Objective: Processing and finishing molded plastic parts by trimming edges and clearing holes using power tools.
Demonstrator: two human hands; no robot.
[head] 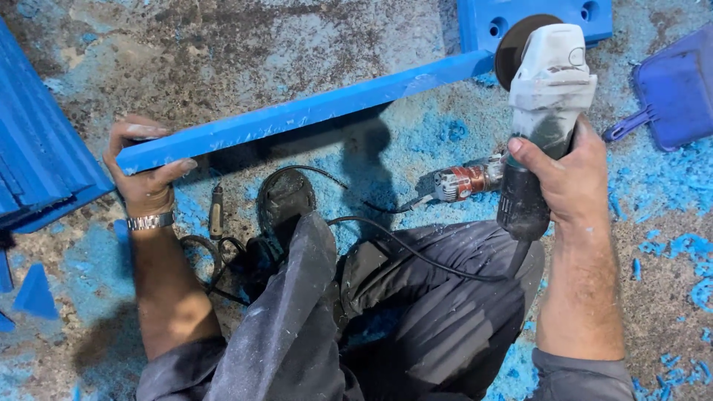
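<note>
While the person sits low on the dusty floor (223,52), both hands are busy. The left hand (145,174) is curled around the near end of a long blue bar (304,111). The thumb is on top and the fingers are tucked under it. A silver watch (150,220) sits on that wrist.

The blue bar runs in a slant across the floor, from the left hand up toward the top edge of the floor. Its far end meets the round dark disc (512,48) of a grinder (546,96).

The right hand (568,178) is wrapped tight around the dark handle of the grinder. The front of the grinder is white and dirty and points away from the person. A black cord (401,245) goes from the grinder over the person's grey trousers (416,312).

Just beside the right hand, a smaller tool with a red and silver body (464,182) lies on the floor. A dark shoe (286,200) rests under the bar. A stack of blue boards (37,163) lies at the left edge of the floor. A blue dustpan (672,89) lies at the right edge. A flat blue block with holes (483,22) sits at the top edge. Blue chips and dust (668,186) lie all around.
</note>
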